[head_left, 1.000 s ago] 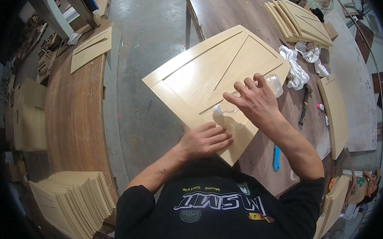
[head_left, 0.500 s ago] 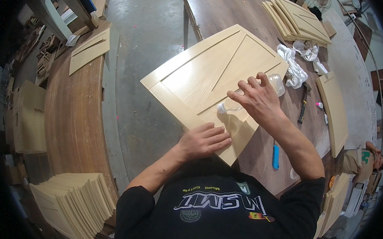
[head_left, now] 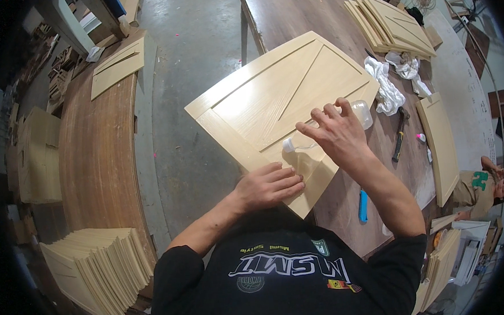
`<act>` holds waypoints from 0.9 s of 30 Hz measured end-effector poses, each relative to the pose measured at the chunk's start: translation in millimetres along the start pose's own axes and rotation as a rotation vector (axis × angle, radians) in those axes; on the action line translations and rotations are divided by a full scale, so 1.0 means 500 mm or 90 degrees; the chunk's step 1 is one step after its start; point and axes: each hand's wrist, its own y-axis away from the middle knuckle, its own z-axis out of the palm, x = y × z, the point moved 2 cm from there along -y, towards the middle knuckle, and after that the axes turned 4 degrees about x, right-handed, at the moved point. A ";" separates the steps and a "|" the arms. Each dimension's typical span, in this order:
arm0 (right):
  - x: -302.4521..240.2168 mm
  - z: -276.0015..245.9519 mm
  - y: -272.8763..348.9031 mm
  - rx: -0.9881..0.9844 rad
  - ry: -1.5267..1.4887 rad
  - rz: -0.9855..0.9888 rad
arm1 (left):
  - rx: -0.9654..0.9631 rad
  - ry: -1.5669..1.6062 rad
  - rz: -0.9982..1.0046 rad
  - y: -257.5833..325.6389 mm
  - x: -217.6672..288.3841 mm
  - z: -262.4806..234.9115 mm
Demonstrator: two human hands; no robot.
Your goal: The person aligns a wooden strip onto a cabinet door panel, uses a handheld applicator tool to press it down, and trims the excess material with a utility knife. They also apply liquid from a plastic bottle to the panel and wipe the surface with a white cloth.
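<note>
My right hand [head_left: 342, 133] is wrapped round a clear plastic bottle [head_left: 362, 115], tilted so that its white cap [head_left: 288, 145] points left and sits close over the panel. Whether the cap touches the surface I cannot tell. Under it lies a pale wooden panel [head_left: 243, 106] with a raised border and a slanting groove, its near corner by my body. Flat on the panel's near left edge rests my left hand [head_left: 269, 186], fingers stretched out and side by side, its thumb hidden.
White cloths [head_left: 386, 87], a hammer [head_left: 399, 135] and a blue-handled tool [head_left: 363, 206] lie on the brown table [head_left: 290, 10]. Panels are stacked at the far right [head_left: 396, 27] and lower left [head_left: 98, 271]. Another person [head_left: 481, 182] is at the right.
My right hand and the bottle have shifted slightly left along the panel. The left hand stays in place. At the right, the other person has moved a little.
</note>
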 end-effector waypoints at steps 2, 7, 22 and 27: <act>-0.007 0.000 -0.001 0.015 0.000 -0.007 | -0.003 0.004 -0.005 0.000 0.003 0.000; -0.013 0.002 -0.006 0.010 -0.005 -0.007 | -0.026 -0.011 0.005 0.001 0.002 -0.001; -0.004 0.048 0.053 0.017 -0.174 0.091 | -0.033 0.006 -0.021 0.006 0.005 0.004; -0.006 0.069 0.094 0.041 -0.341 0.174 | -0.037 0.016 -0.021 0.004 0.007 0.009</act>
